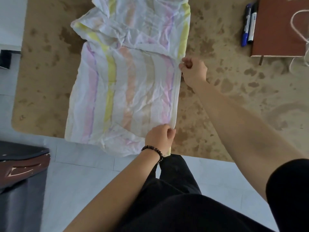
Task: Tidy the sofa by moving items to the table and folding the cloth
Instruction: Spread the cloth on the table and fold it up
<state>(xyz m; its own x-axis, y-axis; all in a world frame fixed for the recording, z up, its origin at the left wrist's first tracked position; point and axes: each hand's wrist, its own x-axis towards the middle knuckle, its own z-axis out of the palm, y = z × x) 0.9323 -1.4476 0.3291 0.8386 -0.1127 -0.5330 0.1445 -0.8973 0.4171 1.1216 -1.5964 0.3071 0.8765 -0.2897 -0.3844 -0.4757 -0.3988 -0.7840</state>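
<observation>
Nearest, the left hand point(159, 138) pinches the striped cloth point(127, 84) at its near right corner, the right hand point(192, 71) pinches the same edge farther up, cloth spread on the table point(225, 101) to their left.

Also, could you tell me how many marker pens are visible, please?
2: blue marker and black marker, side by side left of the brown notebook; more may be off-frame.

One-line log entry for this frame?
stage: folding | left hand: pinches near corner of striped pastel cloth | right hand: pinches its right edge | cloth on mottled tan table
</observation>
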